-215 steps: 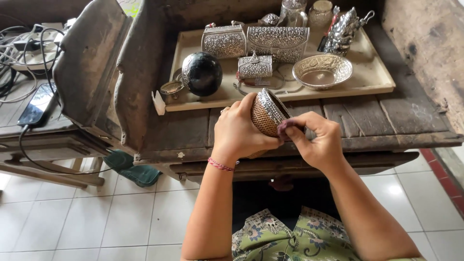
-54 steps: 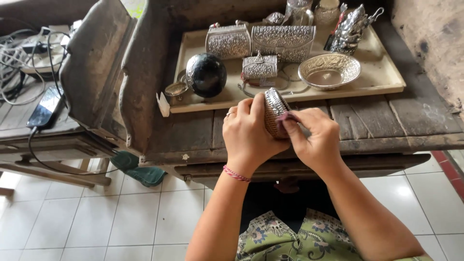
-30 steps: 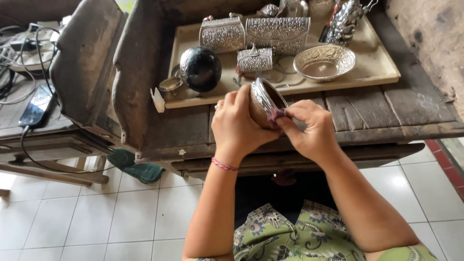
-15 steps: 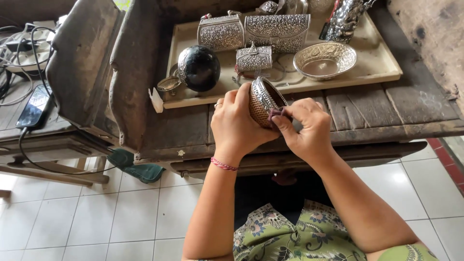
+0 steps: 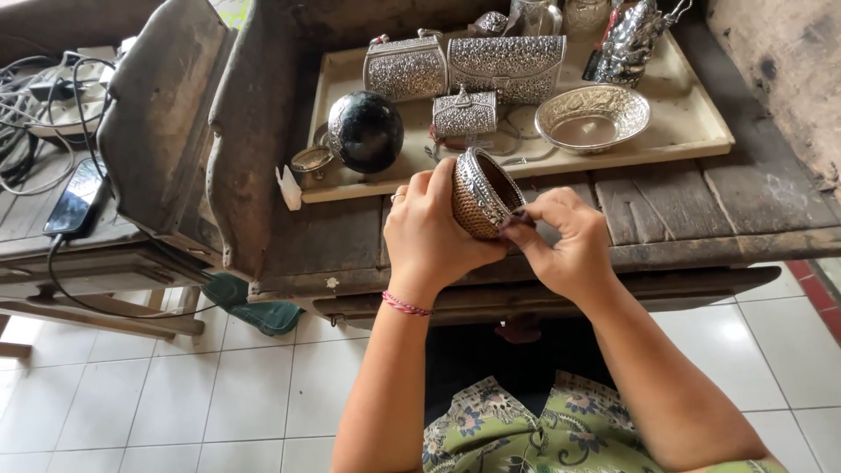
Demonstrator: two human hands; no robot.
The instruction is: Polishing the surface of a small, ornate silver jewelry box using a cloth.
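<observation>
Here, my left hand (image 5: 429, 232) wraps around the woven cup (image 5: 480, 194), a small round vessel with a basket-textured wall and an embossed silver rim. The fingers curl behind the far side of the cup and the thumb presses on the near side, so the hand is closed on it. The cup is tilted, its mouth turned up and to the right, and it sits in the air above the near plank of the wooden bench (image 5: 701, 210), between my two hands. My right hand (image 5: 565, 241) is at the lower right of the cup, touching its wall; its thumb and forefinger are pressed together on a small dark reddish item (image 5: 512, 224) at the wall, too small to identify. A red thread bracelet (image 5: 405, 304) circles my left wrist. Behind the cup, a shallow cream tray (image 5: 701, 131) rests on the bench. It carries a dark round ball (image 5: 365, 131), a small round tin (image 5: 311, 160), an embossed silver bowl (image 5: 593, 116), a small silver purse (image 5: 464, 114) and two larger silver clutch boxes (image 5: 506, 66) standing at the back. To the left, a phone (image 5: 74, 197) with a cable lies on a lower wooden surface.
</observation>
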